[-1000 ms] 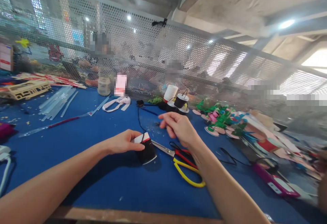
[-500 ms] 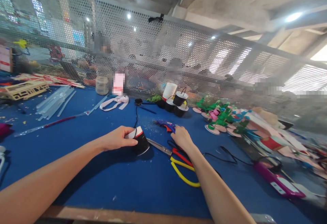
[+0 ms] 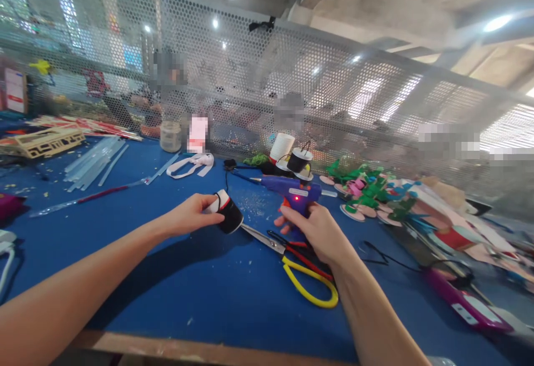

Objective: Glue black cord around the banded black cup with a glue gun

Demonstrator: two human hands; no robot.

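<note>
My feed showed passage across near tabletop (image 3: 187, 299); scissors (image 3: 278, 245) obstructed the gap between black cup (image 3: 231, 216) and right hand (image 3: 319, 230); perforated screen (image 3: 233, 77) barred far edge.

We have a cup (image 3: 232, 217) in our left hand (image 3: 196, 213) and, to its right, a glue gun (image 3: 292, 188) in our right hand (image 3: 317, 230). Scissors (image 3: 311, 282) lie on the bench (image 3: 167, 310) between our forearms. Behind, small cups (image 3: 300, 160) stand before a mesh screen (image 3: 233, 65), with craft pieces (image 3: 367, 188) to their right; leftward lie a ribbon (image 3: 179, 170), a jar (image 3: 171, 137) and, farthest, strips (image 3: 92, 163).
</note>
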